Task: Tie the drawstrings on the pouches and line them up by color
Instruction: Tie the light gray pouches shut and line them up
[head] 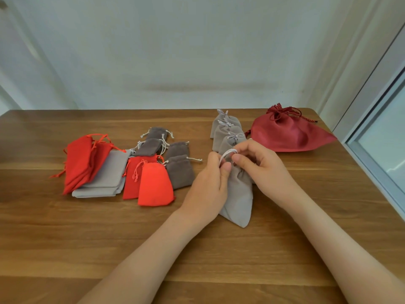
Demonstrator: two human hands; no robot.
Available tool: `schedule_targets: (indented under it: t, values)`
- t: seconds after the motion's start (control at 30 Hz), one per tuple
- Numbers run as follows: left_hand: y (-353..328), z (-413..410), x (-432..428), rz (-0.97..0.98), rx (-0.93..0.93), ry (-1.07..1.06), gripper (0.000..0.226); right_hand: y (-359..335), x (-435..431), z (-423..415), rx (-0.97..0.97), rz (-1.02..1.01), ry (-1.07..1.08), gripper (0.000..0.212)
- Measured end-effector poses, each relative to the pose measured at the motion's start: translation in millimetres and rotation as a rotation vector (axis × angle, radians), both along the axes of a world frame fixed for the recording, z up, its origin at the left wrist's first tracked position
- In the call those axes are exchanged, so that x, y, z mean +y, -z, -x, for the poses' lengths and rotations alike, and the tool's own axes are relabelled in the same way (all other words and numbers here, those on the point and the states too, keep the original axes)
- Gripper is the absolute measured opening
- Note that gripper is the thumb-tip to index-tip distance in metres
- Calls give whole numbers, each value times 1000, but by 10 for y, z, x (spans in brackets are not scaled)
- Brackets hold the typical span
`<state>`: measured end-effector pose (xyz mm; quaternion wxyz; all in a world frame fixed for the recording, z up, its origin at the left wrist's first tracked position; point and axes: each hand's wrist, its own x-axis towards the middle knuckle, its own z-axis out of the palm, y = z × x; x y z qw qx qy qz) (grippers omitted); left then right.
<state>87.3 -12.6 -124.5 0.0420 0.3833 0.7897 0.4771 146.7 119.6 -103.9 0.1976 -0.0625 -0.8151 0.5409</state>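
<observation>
Drawstring (pixel 228 152) of a light grey pouch (pixel 239 198) is looped in a white arc between the two hands, above the pouch's gathered neck. One end of the loop is pinched by the curled fingers of the left hand (pixel 208 185), the other by the thumb and curled fingers of the right hand (pixel 259 164). The pouch is laid on the wooden table (pixel 197 249), its body showing between the wrists. Just behind the hands, tied grey pouches (pixel 226 131) are lined up in a row beside a dark red bag (pixel 287 134). Red, grey and brown pouches (pixel 131 172) are heaped well to the left.
</observation>
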Motion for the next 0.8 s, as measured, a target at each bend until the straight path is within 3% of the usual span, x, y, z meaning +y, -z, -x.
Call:
schedule_targets:
  t: [0.2, 0.4, 0.53, 0.8]
  values:
    - [82, 76, 19, -21, 145, -97, 23, 36, -9, 26, -3, -49, 11, 8]
    - [24, 38, 36, 12, -85, 81, 29, 8, -55, -4, 51, -176, 12, 22]
    - [-10, 51, 0, 41, -148, 175, 22, -43, 21, -19, -12, -99, -33, 16]
    - [-62, 51, -19, 250, -45, 274, 28, -128, 243, -97, -219, 45, -163, 14]
